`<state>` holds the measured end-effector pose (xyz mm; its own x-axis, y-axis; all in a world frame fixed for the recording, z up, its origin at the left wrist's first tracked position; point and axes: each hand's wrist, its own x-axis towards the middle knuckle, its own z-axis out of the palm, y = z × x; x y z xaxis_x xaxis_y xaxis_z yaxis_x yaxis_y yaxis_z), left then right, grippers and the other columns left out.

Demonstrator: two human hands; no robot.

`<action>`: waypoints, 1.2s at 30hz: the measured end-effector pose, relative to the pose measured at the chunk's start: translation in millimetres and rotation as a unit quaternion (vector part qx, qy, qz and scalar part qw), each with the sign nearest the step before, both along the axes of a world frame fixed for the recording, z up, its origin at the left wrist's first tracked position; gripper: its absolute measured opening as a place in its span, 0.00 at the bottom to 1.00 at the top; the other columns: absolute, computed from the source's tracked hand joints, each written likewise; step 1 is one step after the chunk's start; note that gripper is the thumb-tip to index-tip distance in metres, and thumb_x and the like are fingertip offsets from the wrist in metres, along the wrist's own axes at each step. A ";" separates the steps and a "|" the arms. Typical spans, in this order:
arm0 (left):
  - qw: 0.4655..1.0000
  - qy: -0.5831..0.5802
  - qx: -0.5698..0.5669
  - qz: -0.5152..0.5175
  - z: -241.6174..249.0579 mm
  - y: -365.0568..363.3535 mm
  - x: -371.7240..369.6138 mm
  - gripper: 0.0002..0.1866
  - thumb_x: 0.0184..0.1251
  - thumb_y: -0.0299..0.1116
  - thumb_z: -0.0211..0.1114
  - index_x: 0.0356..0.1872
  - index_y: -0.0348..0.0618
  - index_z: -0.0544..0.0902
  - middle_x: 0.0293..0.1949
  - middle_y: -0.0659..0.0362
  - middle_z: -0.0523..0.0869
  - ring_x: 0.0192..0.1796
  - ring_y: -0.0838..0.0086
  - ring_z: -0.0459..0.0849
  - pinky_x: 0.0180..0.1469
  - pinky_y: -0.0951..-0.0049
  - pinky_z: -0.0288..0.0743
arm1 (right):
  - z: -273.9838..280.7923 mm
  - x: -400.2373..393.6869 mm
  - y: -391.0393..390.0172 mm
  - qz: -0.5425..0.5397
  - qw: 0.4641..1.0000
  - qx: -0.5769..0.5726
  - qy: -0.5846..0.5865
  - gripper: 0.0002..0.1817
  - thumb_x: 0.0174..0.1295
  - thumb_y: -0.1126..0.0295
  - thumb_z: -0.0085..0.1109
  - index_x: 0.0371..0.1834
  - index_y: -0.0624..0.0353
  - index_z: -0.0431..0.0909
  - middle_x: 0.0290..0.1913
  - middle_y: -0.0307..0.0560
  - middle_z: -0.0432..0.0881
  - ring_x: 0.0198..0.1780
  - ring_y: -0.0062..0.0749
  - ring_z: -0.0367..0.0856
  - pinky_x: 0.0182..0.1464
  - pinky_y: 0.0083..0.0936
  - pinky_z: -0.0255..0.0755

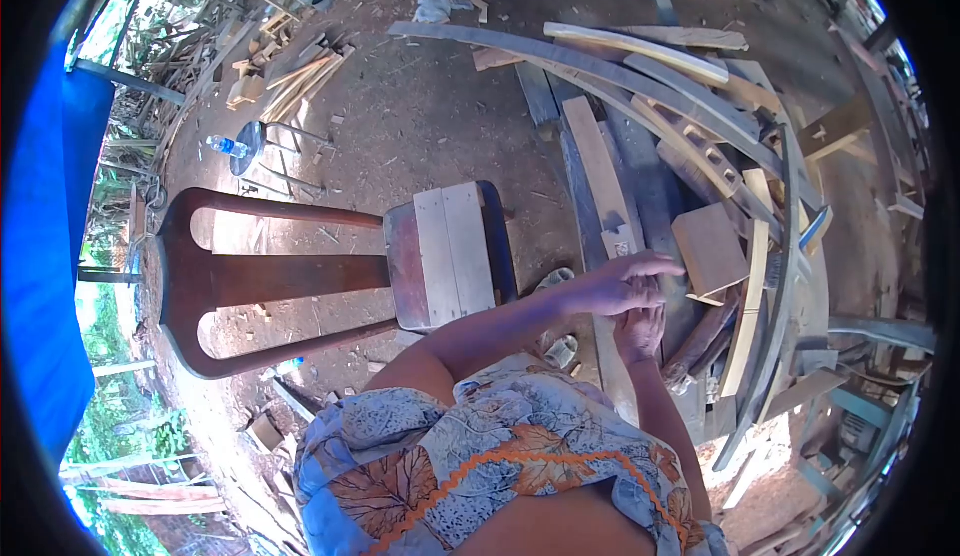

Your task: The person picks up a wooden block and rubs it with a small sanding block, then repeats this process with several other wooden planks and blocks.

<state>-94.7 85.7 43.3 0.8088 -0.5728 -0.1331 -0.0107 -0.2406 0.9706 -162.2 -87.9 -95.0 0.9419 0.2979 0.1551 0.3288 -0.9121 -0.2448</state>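
My left hand [628,284] is over the near part of the workbench, its fingers stretched to the right and partly bent, with nothing visible in them. Just below it, my right hand [641,334] points upward, its fingertips bent and pressed together against the left hand. Whatever the right fingers hold, if anything, is hidden. A square-edged wooden block [711,249] lies right of both hands. Beyond the left hand, a small white labelled piece [620,243] rests at the end of a long pale board [596,161].
Curved and straight wood pieces [690,106] are heaped across the bench. Left of it stands a dark wooden chair [300,284] with pale boards [452,256] on its seat. A stool [247,148] bears a water bottle [226,145]. Scrap wood [300,86] lies on the ground.
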 end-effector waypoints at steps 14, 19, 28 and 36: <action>0.616 -0.449 -0.640 -0.093 225.5 -7.3 -71.5 0.15 0.65 0.42 0.72 0.52 0.62 0.84 0.39 0.40 0.85 0.31 0.64 0.84 0.34 0.67 0.80 | -5.9 -3.3 5.4 -0.031 0.999 -0.021 -0.005 0.39 0.64 0.61 0.55 0.78 0.53 0.51 0.68 0.65 0.63 0.64 0.60 0.68 0.66 0.55 0.59; 0.662 -0.453 -0.584 -0.128 231.8 9.5 -82.4 0.15 0.66 0.41 0.70 0.52 0.57 0.83 0.43 0.42 0.84 0.36 0.57 0.87 0.35 0.62 0.80 | 11.7 -2.1 10.7 -0.030 1.000 -0.005 -0.001 0.40 0.64 0.61 0.56 0.77 0.51 0.50 0.67 0.65 0.64 0.64 0.60 0.67 0.66 0.56 0.59; 0.744 -0.348 -0.550 -0.151 246.5 26.2 -107.1 0.20 0.69 0.45 0.63 0.51 0.39 0.82 0.45 0.43 0.81 0.38 0.56 0.88 0.33 0.61 0.81 | 10.0 -3.1 10.0 -0.031 1.000 -0.004 0.000 0.41 0.63 0.60 0.57 0.78 0.50 0.49 0.68 0.64 0.63 0.65 0.60 0.66 0.67 0.56 0.58; 0.725 -0.318 -0.588 -0.164 240.8 34.0 -111.6 0.24 0.68 0.49 0.63 0.54 0.39 0.81 0.45 0.42 0.80 0.42 0.50 0.86 0.38 0.57 0.81 | -8.8 -3.4 3.8 -0.034 0.999 -0.014 0.012 0.40 0.63 0.60 0.56 0.78 0.51 0.50 0.68 0.64 0.63 0.65 0.59 0.67 0.66 0.56 0.58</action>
<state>-206.3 119.7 284.0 0.2868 -0.1623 0.9441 -0.4158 0.8668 0.2753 -165.6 -84.0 -103.9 0.9636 0.2365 0.1246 0.2597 -0.9388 -0.2263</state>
